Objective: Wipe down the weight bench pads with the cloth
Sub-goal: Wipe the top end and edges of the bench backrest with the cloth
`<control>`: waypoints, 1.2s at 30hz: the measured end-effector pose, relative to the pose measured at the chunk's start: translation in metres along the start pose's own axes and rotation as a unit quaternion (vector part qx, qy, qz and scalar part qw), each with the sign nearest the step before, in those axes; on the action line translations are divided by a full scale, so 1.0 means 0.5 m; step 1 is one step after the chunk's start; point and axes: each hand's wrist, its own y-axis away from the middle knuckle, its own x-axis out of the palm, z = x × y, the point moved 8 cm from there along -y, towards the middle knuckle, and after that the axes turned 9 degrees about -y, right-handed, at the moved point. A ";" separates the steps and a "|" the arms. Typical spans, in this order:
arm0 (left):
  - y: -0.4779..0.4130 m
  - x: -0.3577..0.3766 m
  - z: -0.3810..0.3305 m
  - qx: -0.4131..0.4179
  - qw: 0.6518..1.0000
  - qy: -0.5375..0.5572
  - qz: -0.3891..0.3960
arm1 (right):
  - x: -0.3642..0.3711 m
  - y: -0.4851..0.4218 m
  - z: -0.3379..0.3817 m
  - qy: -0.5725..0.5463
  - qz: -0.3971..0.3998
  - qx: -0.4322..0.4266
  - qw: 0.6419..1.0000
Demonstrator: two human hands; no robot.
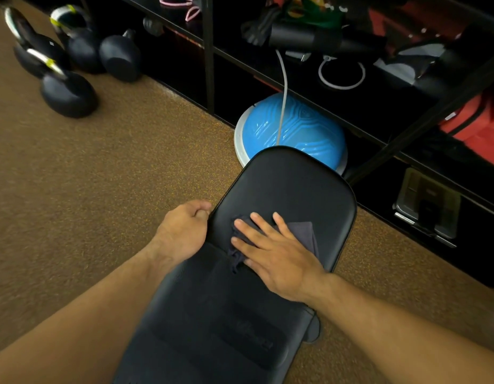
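- We see a black weight bench running from the bottom of the view toward the upper right, its far pad (290, 189) rounded at the end and glossy, its near pad (212, 322) duller with a faint logo patch.
- The right hand (279, 259) lies flat on the far pad, fingers (257, 221) spread and extended, pressing a dark cloth (302, 232) against the vinyl rather than clutching it.
- The cloth is bunched under the palm; one flat corner pokes out to the right of the hand and a crumpled edge shows at the left, near the seam between the two pads (it is close in colour to the pad, so its full outline is hard to trace).
- The left hand (185, 231) is curled closed around the left edge of the far pad, its fingers wrapped over the rim.
- Both forearms are bare and reach in from the bottom corners.
- Beyond the end of the bench a blue half-dome balance trainer (293, 126) sits on the floor, partly under a black shelf rack (210, 51).
- Several dark kettlebells (70, 92) stand grouped on the speckled brown floor (101, 176) at upper left, well apart from the bench.
- A white ring (341, 73) rests on the rack's shelf.
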 end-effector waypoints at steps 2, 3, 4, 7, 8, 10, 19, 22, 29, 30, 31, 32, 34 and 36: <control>-0.004 -0.005 0.008 -0.003 0.999 0.042 -0.008 | -0.005 -0.045 0.014 -0.012 -0.001 0.003 1.000; -0.007 -0.013 0.012 -0.003 0.998 0.054 -0.023 | -0.007 -0.069 0.021 -0.016 -0.005 0.005 1.000; -0.007 -0.024 0.012 -0.005 0.998 0.055 -0.041 | -0.009 -0.093 0.028 -0.017 -0.007 0.009 1.000; -0.008 -0.062 0.011 -0.016 0.995 0.028 -0.094 | -0.013 -0.148 0.045 -0.001 -0.010 0.014 1.000; -0.008 -0.068 0.010 -0.018 0.994 0.026 -0.102 | -0.015 -0.156 0.047 0.003 -0.011 0.016 1.000; -0.007 -0.073 0.007 -0.018 0.993 0.023 -0.113 | -0.013 -0.155 0.046 -0.010 -0.009 0.018 1.000; 0.010 -0.063 -0.002 0.018 0.990 -0.027 -0.137 | 0.008 -0.060 0.028 -0.018 0.008 0.006 1.000; 0.012 -0.086 -0.014 0.024 0.985 -0.048 -0.165 | -0.011 -0.116 0.041 -0.029 0.007 0.013 0.999; 0.011 -0.114 -0.020 0.013 0.980 -0.034 -0.195 | -0.023 -0.247 0.045 0.035 0.087 0.044 0.995; 0.014 -0.115 -0.020 0.010 0.980 -0.028 -0.197 | -0.022 -0.260 0.047 0.049 0.107 0.043 0.992; 0.017 -0.115 -0.019 0.007 0.980 -0.021 -0.199 | -0.021 -0.270 0.049 0.056 0.125 0.043 0.990; 0.019 -0.117 -0.017 0.002 0.979 -0.013 -0.203 | -0.020 -0.279 0.052 0.053 0.138 0.041 0.988; 0.020 -0.121 -0.010 -0.006 0.978 -0.002 -0.209 | -0.020 -0.289 0.055 0.036 0.153 0.032 0.987; 0.017 -0.118 -0.005 -0.010 0.980 -0.002 -0.199 | -0.030 -0.295 0.040 0.029 0.154 0.021 0.987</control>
